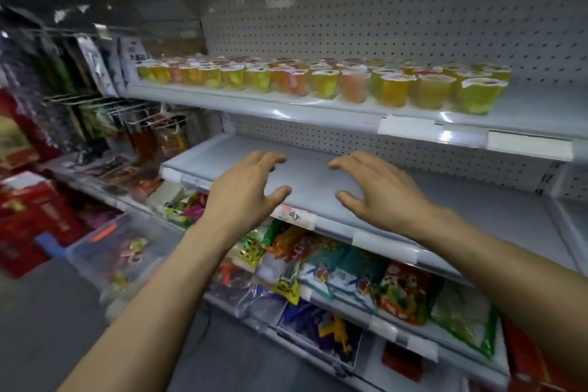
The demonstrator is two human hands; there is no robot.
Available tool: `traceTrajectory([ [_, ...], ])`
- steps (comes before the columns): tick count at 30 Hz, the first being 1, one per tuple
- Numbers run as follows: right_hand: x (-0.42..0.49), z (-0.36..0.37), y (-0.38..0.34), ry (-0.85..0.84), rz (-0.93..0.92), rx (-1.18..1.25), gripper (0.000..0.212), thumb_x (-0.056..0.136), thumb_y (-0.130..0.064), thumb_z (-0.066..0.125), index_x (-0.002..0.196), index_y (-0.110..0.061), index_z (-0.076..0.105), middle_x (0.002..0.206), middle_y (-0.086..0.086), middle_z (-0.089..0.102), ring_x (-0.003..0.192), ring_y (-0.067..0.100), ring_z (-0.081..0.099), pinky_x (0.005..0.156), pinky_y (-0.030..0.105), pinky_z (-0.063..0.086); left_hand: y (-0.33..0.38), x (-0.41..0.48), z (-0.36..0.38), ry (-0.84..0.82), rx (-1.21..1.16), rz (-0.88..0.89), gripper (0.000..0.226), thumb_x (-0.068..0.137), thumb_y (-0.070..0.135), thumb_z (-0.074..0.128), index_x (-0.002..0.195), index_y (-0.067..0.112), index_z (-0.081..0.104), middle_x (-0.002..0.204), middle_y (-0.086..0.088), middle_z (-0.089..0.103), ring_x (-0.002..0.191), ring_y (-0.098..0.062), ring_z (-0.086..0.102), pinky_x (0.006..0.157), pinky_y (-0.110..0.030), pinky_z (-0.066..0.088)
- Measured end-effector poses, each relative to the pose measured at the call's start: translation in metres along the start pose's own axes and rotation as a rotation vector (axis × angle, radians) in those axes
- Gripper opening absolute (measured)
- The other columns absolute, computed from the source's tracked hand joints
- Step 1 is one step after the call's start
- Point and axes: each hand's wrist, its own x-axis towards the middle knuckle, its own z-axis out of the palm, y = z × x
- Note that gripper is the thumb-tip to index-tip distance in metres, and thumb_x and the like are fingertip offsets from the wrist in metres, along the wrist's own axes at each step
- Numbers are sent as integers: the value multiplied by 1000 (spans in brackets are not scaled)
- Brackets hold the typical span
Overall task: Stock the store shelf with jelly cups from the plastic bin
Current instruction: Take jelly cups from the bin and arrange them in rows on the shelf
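Note:
Several jelly cups (pixel 324 81), yellow, green and pink with white foil lids, stand in rows on the upper grey shelf (pixel 286 108). One shelf lower (pixel 311 181) there is bare grey board. My left hand (pixel 246 188) and my right hand (pixel 378 191) hover side by side over its front edge, palms down, fingers loosely spread, holding nothing. The clear plastic bin (pixel 124 251) sits on the floor at the lower left, with a few cups showing inside, blurred.
Snack bags (pixel 397 289) fill the shelves under my arms. Hanging packets on wire hooks (pixel 95 99) crowd the left section. Red boxes (pixel 35 216) stand on the floor at far left. White price tags (pixel 296 216) line the shelf edges. Perforated back panels close off the shelves.

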Motion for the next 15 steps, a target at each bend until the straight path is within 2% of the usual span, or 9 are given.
traceTrajectory([
  [3,40,33,-32,-53,-32,37,49,95,-38,52,141,-28,38,139,-3,43,127,20,42,96,35,40,-53,-7,-7,-38,58,-77,50,90,42,62,136,27,48,126,2,58,107,-17,59,79,-36,52],
  [8,121,101,-100,-87,-73,91,47,94,-40,52,139,-30,40,141,-5,44,128,19,42,97,36,41,-170,-17,-20,-112,139,-191,50,92,41,60,137,25,46,124,0,56,106,-22,60,81,-40,51],
  [11,170,149,-147,-140,-93,118,45,93,-40,53,136,-30,43,136,-3,47,125,20,44,92,37,45,-252,-31,-26,-163,174,-276,49,91,44,61,135,27,47,121,2,57,103,-19,59,76,-37,51],
  [15,230,220,-207,-227,-121,197,40,91,-37,57,129,-28,49,127,0,51,119,21,48,84,32,41,-358,-55,-28,-257,187,-424,48,90,47,61,133,28,50,123,5,57,99,-15,61,75,-36,53],
])
